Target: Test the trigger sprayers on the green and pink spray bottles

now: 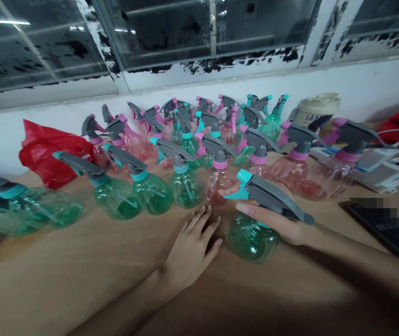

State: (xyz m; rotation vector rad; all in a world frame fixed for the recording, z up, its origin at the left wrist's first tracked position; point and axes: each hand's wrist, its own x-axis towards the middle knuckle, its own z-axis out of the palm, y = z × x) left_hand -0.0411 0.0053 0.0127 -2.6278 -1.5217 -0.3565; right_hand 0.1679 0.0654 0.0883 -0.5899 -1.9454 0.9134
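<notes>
My right hand (283, 221) is wrapped round the neck of a green spray bottle (251, 240), just under its grey and turquoise trigger head. The bottle is upright, close to the table (129, 261). My left hand (194, 245) lies palm down on the wood to the left of that bottle, fingers stretched out and holding nothing. Beyond my hands stand several more spray bottles, among them a green one (185, 186) with a turquoise collar and a pink one (218, 179) with a pink collar.
A red plastic bag (51, 154) lies at the back left. On the right are a white tub (316, 109), a white device (381, 170) with cables and a dark flat object (384, 228). More green bottles (59, 207) stand on the left. A wall with windows (199, 35) borders the table.
</notes>
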